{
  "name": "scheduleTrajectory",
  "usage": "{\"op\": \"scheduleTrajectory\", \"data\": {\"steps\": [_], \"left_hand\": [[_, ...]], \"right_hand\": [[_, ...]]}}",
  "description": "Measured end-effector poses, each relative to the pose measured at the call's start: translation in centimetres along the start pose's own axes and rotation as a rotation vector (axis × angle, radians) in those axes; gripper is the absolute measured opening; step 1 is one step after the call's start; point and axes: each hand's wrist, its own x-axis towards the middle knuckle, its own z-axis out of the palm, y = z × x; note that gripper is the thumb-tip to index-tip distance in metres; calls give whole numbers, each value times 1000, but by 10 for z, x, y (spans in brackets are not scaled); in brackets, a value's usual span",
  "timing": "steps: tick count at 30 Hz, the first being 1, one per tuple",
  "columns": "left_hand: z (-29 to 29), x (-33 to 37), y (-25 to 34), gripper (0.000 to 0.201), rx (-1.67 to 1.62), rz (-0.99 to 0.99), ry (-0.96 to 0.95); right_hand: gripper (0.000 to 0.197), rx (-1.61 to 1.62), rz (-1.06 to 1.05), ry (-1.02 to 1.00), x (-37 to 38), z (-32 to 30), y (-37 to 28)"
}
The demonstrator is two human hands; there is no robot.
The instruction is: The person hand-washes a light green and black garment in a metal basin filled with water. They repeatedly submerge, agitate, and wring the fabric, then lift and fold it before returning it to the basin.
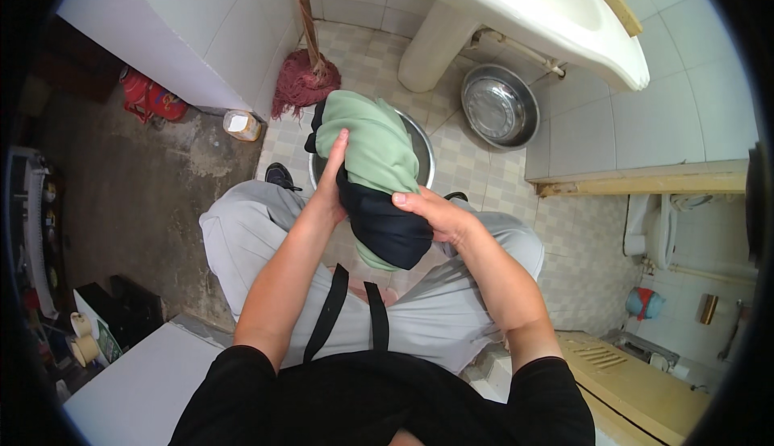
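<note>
Between both hands I hold a bundled garment, light green cloth (369, 141) with a black part (387, 224) wrapped across its lower half. On its left side is my left hand (332, 180), thumb lying up along the green cloth and the other fingers hidden beneath. My right hand (435, 214) grips the black part from the right, thumb on top. Below the bundle stands a metal basin (425, 149), mostly covered by the cloth; what it contains is hidden.
A second metal basin (500, 107) rests on the tiles under the white sink (532, 11). A red mop (306, 82) leans at the wall, near a jar (242, 126) and a red bottle (153, 98). A yellowish door (621, 373) stands at the lower right.
</note>
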Motion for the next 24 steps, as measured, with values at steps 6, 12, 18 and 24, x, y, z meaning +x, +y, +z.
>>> {"op": "scheduleTrajectory", "data": {"steps": [6, 12, 18, 24], "left_hand": [[-3, 8, 0, 76, -20, 40, -6], [5, 1, 4, 68, -67, 57, -22], [6, -2, 6, 60, -25, 134, -19], [16, -4, 10, 60, -8, 119, 92]], "right_hand": [[75, -71, 25, 22, -2, 13, -1], [77, 98, 117, -102, 14, -5, 11], [79, 160, 120, -228, 34, -25, 17], [91, -361, 34, 212, 9, -6, -12]]}}
